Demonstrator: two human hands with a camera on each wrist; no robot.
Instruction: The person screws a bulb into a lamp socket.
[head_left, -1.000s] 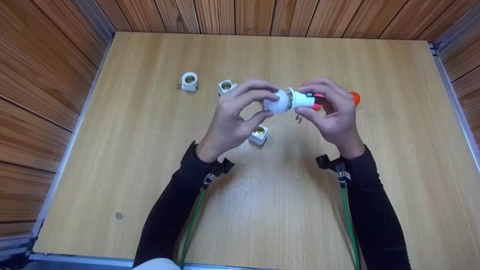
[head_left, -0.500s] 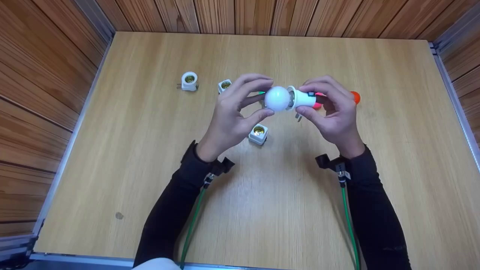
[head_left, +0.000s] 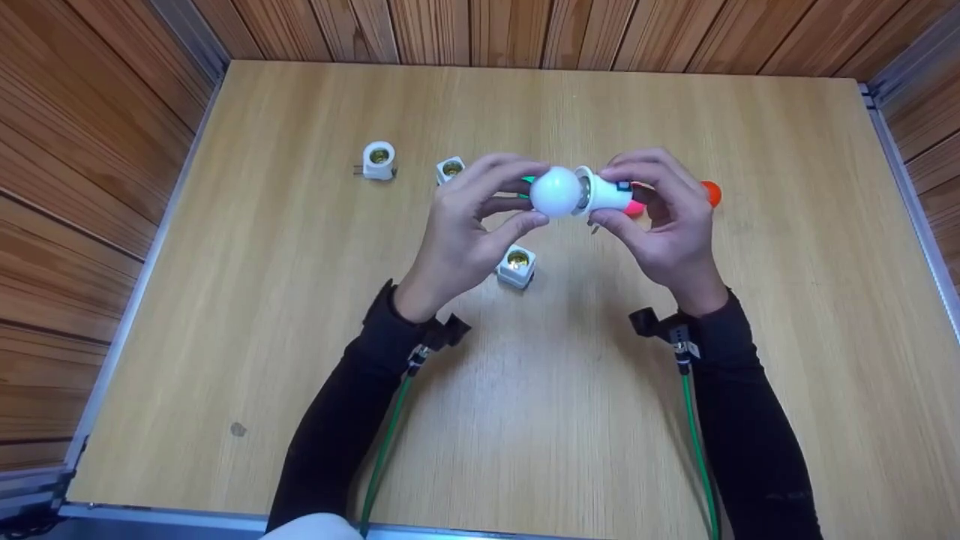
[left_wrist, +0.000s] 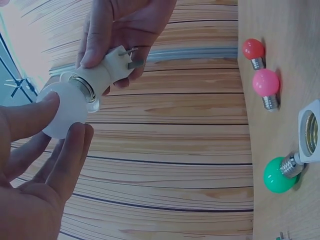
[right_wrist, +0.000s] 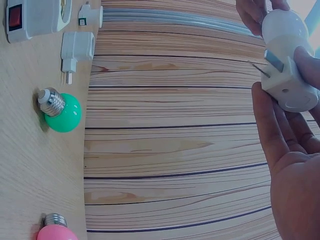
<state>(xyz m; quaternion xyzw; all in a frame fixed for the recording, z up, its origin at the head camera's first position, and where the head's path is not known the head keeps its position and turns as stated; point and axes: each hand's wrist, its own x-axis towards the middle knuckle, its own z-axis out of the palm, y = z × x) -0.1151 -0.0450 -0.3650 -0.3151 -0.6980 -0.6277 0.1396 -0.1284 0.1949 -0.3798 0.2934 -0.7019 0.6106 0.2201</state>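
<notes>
My left hand [head_left: 472,217] holds a round white light bulb [head_left: 556,192] between thumb and fingertips. With my right hand [head_left: 667,225] I grip a white plug-in lamp socket [head_left: 610,194], its open mouth facing the bulb. Both are held up above the table, end to end. In the left wrist view, the bulb [left_wrist: 70,107] has its metal screw base at the mouth of the socket [left_wrist: 100,77], with some thread showing. Two flat metal prongs [right_wrist: 274,60] stick out of the socket's side in the right wrist view.
White lamp sockets stand on the table: one [head_left: 379,163] at the back left, one [head_left: 449,169] beside my left hand, another [head_left: 517,268] nearer. A green bulb [right_wrist: 63,113], a pink bulb [left_wrist: 265,82] and a red bulb [left_wrist: 253,48] lie beyond the hands.
The left fingers have slid from the bulb's front to its upper edge, baring more of it. Bulb and socket have risen slightly in the head view, and the socket has tilted a little.
</notes>
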